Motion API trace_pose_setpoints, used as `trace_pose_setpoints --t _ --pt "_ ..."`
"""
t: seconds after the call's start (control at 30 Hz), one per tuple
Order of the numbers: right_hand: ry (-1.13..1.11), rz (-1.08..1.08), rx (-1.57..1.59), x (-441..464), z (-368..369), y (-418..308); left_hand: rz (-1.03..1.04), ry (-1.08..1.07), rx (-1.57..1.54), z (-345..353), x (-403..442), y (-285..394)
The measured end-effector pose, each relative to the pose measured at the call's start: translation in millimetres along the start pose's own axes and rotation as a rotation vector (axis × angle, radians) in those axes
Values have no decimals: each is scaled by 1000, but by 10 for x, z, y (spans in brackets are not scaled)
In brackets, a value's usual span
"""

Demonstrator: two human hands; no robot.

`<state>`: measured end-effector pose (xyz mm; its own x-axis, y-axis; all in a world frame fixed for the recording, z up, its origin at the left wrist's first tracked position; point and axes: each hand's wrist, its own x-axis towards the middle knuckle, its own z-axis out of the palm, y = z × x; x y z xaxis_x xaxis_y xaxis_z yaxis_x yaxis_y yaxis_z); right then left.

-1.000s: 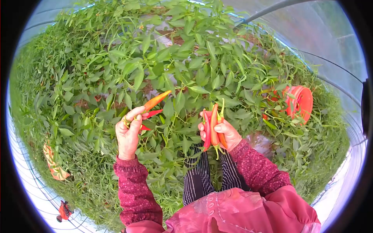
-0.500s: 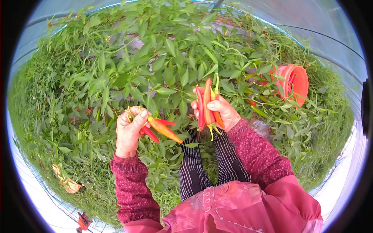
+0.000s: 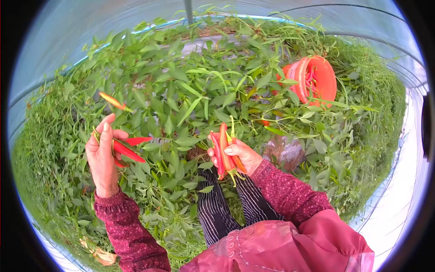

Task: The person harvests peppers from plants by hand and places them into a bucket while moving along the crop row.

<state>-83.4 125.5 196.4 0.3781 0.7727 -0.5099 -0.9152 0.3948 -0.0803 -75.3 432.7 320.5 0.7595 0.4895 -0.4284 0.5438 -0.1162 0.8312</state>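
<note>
My left hand (image 3: 104,158) is raised over the plants at the left, thumb and forefinger pointing up. Red chili peppers (image 3: 129,151) stick out to the right from its curled fingers, their green stems at the palm. Just above the fingertips, apart from the hand, an orange chili pepper (image 3: 112,100) appears against the leaves, seemingly in the air. In front of my legs, my right hand (image 3: 244,154) grips a small bunch of red and orange chili peppers (image 3: 224,147), its thumb pressed across them. Some stems in the bunch point up, others down.
A red bucket (image 3: 324,81) with red peppers inside lies tipped among the plants at the right. Dense pepper plants (image 3: 172,90) surround me, with a few peppers low in the leaves. A greenhouse film wall (image 3: 136,18) curves behind. A pale crumpled thing (image 3: 104,256) lies lower left.
My left hand has moved left and its thumb and forefinger have opened. The orange pepper has left it and is now above it. The view has shifted; the right hand keeps its bunch.
</note>
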Motion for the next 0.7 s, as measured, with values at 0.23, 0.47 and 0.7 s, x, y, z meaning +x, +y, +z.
trace_pose_setpoints --t 0.23,0.47,0.7 --pt "-81 -159 100 60 38 -309 -182 -512 -171 1038 -138 241" --pt "-81 -200 137 -132 -182 -453 -170 -653 -247 1969 -118 171" --pt "171 -484 210 -425 -532 -1052 10 -539 -303 3252 114 111"
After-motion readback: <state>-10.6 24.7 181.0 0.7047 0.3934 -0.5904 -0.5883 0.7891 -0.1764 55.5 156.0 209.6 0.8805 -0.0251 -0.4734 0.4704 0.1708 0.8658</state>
